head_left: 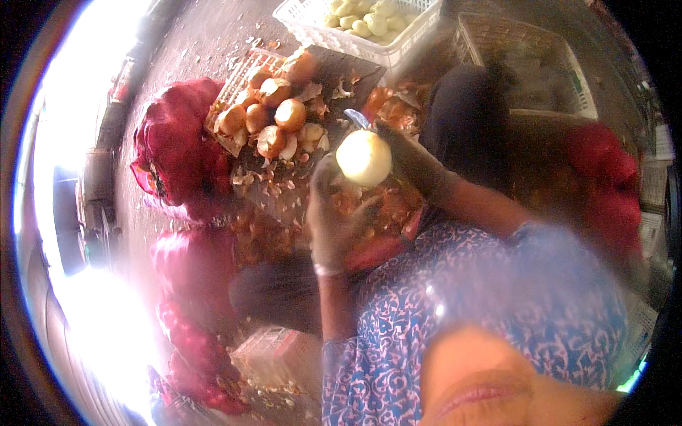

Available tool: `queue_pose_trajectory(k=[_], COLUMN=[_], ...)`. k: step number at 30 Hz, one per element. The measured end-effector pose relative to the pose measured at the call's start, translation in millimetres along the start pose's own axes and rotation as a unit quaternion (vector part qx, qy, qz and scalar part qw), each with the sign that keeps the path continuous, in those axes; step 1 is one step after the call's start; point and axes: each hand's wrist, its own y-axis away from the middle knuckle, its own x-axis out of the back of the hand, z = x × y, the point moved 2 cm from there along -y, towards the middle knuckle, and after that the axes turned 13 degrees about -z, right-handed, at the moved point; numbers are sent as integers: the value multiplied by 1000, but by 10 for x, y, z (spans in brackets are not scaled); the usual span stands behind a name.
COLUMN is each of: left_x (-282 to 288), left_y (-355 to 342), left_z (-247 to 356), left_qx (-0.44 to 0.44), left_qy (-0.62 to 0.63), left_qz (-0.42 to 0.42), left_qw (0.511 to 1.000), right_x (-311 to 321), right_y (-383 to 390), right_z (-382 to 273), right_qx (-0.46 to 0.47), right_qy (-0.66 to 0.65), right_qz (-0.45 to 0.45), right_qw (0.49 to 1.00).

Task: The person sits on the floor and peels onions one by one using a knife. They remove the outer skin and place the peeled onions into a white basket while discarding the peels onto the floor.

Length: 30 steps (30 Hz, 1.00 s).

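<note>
A pale, round peeled onion (364,157) is up between my two gloved hands. My right hand (412,160) closes around its far right side, with the fingertips partly hidden. Past the top of the onion, by the right fingertips, juts a short bluish blade-like piece (356,117); its other end is hidden. My left hand (334,220) is at the onion's left and lower side, fingers up along its edge, thumb spread away below. Ahead to the left, several brown-skinned onions (273,113) lie on and against a tipped plastic crate (245,78).
Peeled pale bulbs fill a white crate (415,42) at the far side. Another pale crate (526,64) stands far right. Red mesh sacks (177,142) line the left, another sack (604,184) the right. Onion skins (270,184) litter the ground. A box (277,355) sits lower left.
</note>
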Motion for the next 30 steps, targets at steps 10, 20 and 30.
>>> queue_pose_trajectory(k=[10,20,30], left_x=[-87,244,210], left_y=[-11,-4,4], left_z=[-379,-309,-319], left_qx=[12,13,-80], left_qy=[319,132,-256], left_qz=[44,88,184], left_qw=[947,987,946], right_x=[62,-180,-295], right_y=[-34,55,56], right_z=[107,-299,-280], right_qx=[40,58,39], right_qy=[214,327,306], right_qz=[-39,-138,-199], right_qw=[975,933,930])
